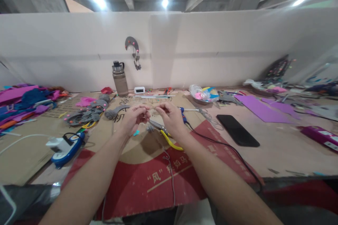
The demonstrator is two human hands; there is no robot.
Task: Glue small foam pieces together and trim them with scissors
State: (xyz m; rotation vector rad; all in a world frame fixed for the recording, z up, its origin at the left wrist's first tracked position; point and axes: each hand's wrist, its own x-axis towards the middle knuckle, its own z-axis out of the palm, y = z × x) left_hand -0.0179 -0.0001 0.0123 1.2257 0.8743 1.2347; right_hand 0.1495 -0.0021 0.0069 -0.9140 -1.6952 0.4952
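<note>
Above the cardboard, my left hand [136,117] is closed, thumb and fingertips pinched together. Facing it, my right hand [171,116] pinches in the same way. Whatever lies between the fingertips is too small to make out. Under my right hand lie yellow-handled scissors [172,142], their blades pointing left. A grey felt strip [116,111] rests just left of my left hand. Small grey bits [150,128] and a cyan scrap [136,133] lie below the hands. A grey cord [171,177] runs down the red part of the cardboard [132,182].
A blue-handled tool [182,110] with a black cable lies behind my right wrist. Right of it are a phone [237,130] and purple felt sheets [260,107]. A bottle [120,80] stands at the back. Leftward are grey felt pieces [91,112] and a blue power strip [67,151].
</note>
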